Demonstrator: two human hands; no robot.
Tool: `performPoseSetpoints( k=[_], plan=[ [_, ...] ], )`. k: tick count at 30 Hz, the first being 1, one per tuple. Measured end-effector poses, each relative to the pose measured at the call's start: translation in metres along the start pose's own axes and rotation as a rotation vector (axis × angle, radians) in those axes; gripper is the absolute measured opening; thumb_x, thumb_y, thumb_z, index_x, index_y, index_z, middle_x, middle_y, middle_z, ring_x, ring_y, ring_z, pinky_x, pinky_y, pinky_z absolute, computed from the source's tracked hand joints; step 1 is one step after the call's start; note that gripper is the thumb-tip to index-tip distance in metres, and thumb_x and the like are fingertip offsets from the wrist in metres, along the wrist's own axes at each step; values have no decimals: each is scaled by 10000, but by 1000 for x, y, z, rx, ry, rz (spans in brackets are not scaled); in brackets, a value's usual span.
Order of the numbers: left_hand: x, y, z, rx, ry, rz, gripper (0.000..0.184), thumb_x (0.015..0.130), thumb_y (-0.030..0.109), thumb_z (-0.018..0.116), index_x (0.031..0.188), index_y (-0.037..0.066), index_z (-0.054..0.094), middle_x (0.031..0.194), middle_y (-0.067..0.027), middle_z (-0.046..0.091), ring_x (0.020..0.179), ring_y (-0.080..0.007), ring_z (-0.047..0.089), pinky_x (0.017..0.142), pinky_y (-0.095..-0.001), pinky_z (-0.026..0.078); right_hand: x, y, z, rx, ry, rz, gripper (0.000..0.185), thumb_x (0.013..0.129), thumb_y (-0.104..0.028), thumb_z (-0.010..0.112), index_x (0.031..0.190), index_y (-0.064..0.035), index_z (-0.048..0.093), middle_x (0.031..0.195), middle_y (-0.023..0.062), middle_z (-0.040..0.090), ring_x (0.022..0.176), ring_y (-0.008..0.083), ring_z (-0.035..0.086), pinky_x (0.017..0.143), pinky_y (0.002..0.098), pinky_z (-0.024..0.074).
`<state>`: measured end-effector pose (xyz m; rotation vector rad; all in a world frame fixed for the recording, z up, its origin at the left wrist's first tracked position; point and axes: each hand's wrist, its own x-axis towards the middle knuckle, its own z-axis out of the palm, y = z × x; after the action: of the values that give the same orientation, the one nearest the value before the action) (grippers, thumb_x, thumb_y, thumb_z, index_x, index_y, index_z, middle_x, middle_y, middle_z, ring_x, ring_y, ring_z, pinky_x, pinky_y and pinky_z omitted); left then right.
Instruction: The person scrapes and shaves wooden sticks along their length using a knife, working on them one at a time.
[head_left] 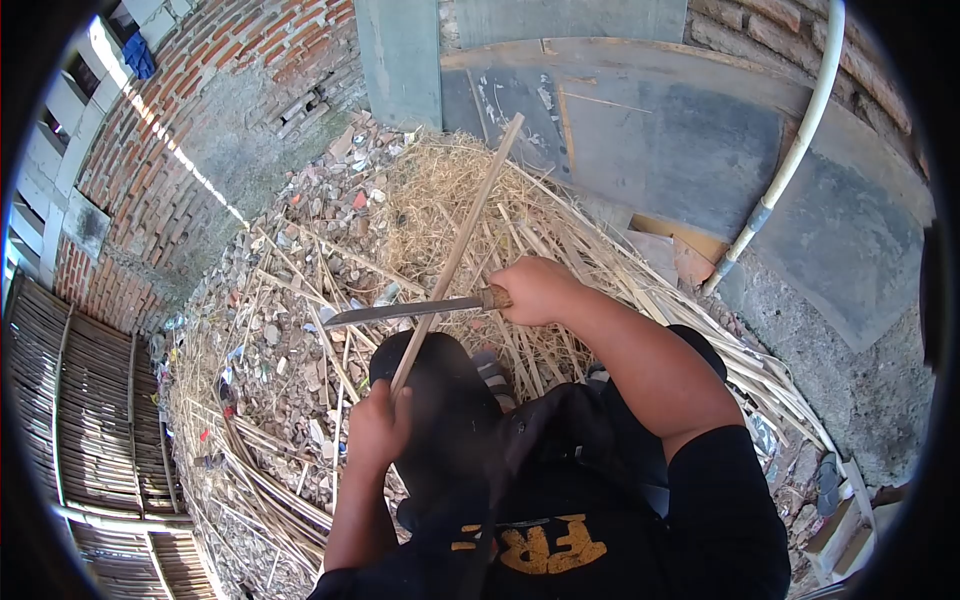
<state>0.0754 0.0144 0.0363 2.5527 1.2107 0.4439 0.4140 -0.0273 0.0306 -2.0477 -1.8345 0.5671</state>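
Observation:
My left hand [378, 424] is closed round the lower end of a long bamboo strip [462, 240], which slants up and away to the right. In my right hand [535, 290] is the wooden handle of a machete [400, 311], gripped in a closed fist. Its blade points left and crosses the strip a little above my knee; whether the edge touches the strip I cannot tell. Beyond the strip lies a heap of thin, straw-like shavings [430, 185].
Cut bamboo strips [640, 290] lie in a bundle to the right, and more [270, 470] at the left. Rubble [275, 330] covers the ground. A brick wall [230, 110], leaning boards [670, 130], a pale pole [790, 160] and a bamboo panel [95, 400] stand around.

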Motion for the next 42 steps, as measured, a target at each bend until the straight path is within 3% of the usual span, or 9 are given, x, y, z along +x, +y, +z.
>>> performPoseSetpoints(
  k=[17,23,26,29,42],
  plan=[
    [-1,3,0,11,15,-13,321,1018,263,648,846,22,524,637,-280,613,630,-520,633,573,-583,488,3,5,7,37,11,-35,338,767,-351,879,938,-106,721,913,147,745,936,390,727,817,512,564],
    [-1,2,2,21,21,-12,332,1014,269,656,835,26,515,631,-273,605,623,-516,629,565,-578,480,4,5,8,54,11,-34,263,772,-273,826,943,-104,721,910,156,740,932,386,726,810,515,564],
    [-1,1,2,16,27,-5,333,1012,271,659,836,28,514,630,-268,602,622,-514,627,562,-574,477,4,10,14,91,72,-92,190,798,-241,742,885,-81,689,829,189,709,851,416,706,761,509,547],
    [-1,0,3,8,31,-4,333,1011,273,661,838,29,515,628,-262,601,620,-511,626,560,-568,478,5,7,12,70,19,-34,253,770,-258,816,944,-102,719,901,158,737,927,384,726,800,514,565],
    [-1,1,4,15,34,-29,336,1011,283,662,843,21,536,633,-259,608,623,-503,636,562,-550,488,3,1,6,40,10,-46,309,737,-289,866,952,-121,720,912,137,743,935,366,733,808,513,570]
  ],
)
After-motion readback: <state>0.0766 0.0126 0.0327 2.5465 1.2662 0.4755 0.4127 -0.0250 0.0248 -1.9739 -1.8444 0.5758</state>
